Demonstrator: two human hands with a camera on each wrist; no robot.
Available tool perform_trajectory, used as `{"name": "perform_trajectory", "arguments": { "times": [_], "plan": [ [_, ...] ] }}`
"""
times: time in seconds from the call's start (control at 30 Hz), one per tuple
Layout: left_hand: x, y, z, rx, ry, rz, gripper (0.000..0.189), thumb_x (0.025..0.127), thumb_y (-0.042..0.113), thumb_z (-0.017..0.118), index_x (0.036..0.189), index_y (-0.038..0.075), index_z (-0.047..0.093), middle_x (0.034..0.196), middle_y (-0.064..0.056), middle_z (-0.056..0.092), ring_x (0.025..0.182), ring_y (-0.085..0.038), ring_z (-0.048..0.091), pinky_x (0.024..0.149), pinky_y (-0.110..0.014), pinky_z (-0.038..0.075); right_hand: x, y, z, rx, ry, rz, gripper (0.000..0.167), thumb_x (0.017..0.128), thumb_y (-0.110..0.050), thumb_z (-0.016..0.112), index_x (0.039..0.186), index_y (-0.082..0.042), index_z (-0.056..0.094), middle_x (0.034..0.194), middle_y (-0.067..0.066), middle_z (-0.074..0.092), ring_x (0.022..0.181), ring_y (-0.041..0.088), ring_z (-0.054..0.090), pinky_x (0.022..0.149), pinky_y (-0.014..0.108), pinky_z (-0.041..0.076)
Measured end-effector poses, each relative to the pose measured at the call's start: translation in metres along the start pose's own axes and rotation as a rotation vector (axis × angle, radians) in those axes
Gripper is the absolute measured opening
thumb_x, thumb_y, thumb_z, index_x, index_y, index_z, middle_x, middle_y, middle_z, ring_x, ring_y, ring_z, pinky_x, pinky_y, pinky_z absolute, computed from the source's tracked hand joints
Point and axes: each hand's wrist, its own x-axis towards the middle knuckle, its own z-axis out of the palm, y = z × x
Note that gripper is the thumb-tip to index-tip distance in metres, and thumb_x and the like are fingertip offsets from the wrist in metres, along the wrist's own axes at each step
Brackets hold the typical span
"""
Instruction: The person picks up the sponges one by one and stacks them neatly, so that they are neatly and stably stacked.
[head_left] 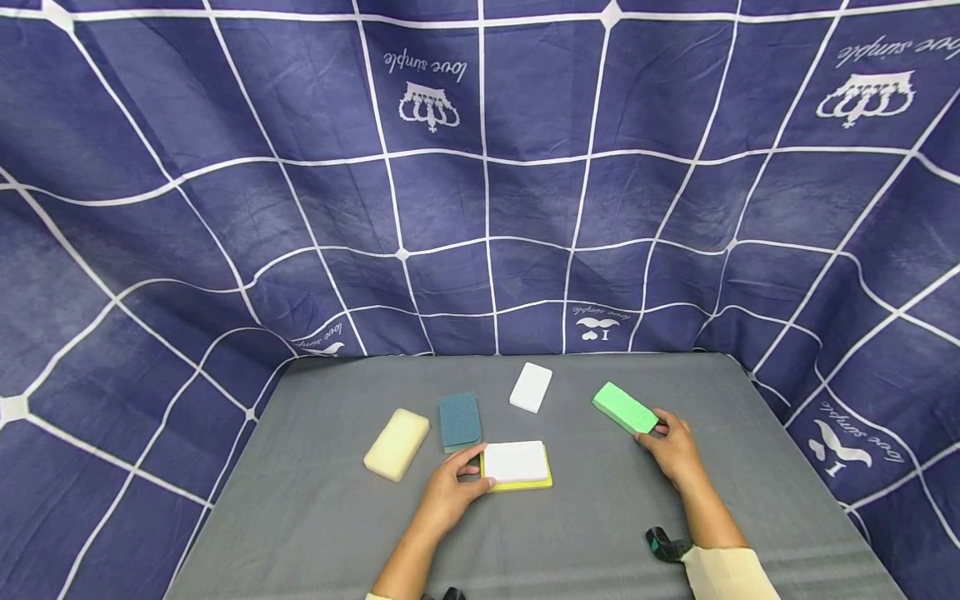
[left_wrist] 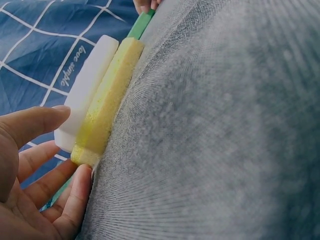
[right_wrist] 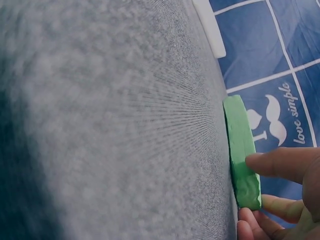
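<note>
A white sponge [head_left: 514,462] lies flat on top of a yellow sponge [head_left: 550,481], whose edges show along the near and right sides. My left hand [head_left: 452,490] holds the left end of the white sponge, thumb at its near corner and index finger at the far one. In the left wrist view the lower fingers touch the end of the yellow sponge [left_wrist: 111,95]. To the right, my right hand [head_left: 672,447] pinches the near right end of a green sponge block [head_left: 624,407] between thumb and fingers. That block lies flat along the grey cloth in the right wrist view.
A dark teal sponge [head_left: 460,419] lies just behind the left hand, with a cream sponge [head_left: 397,444] to its left. Another white block [head_left: 531,387] sits farther back. Blue checked curtains [head_left: 525,200] rise behind and beside the grey-covered table [head_left: 315,517].
</note>
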Motion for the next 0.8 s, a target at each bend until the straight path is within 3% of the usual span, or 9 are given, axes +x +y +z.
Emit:
{"name": "perform_trajectory", "arguments": {
  "times": [0.27,0.63,0.8],
  "plan": [
    [0.0002,0.0004,0.0002,-0.02,-0.012,-0.005,0.06,0.083,0.021,0.083,0.139,0.017,0.063,0.143,-0.014,0.058,0.116,-0.03,0.063,0.075,-0.027,0.054,0.0,0.0003,-0.0023,-0.006,-0.007,-0.005,0.068,0.093,-0.013,0.066,0.149,0.01,0.036,0.135,0.034,0.041,0.123,0.045,0.049,0.095,0.046,0.044],
    [-0.0008,0.0002,0.0004,-0.027,-0.013,-0.014,0.06,0.084,0.022,0.083,0.14,0.019,0.062,0.145,-0.015,0.056,0.117,-0.031,0.063,0.075,-0.026,0.055,-0.0048,-0.0021,-0.0022,0.015,-0.02,-0.007,0.067,0.095,-0.018,0.068,0.151,0.005,0.038,0.136,0.029,0.043,0.124,0.043,0.053,0.091,0.042,0.049],
    [-0.0017,0.0015,0.0002,-0.029,-0.013,0.0,0.06,0.083,0.02,0.083,0.14,0.019,0.062,0.144,-0.018,0.056,0.116,-0.033,0.063,0.074,-0.026,0.055,-0.0092,-0.0069,-0.0005,0.075,-0.042,-0.009,0.068,0.095,-0.017,0.068,0.152,0.003,0.037,0.139,0.028,0.043,0.125,0.042,0.055,0.086,0.029,0.052]
  ]
}}
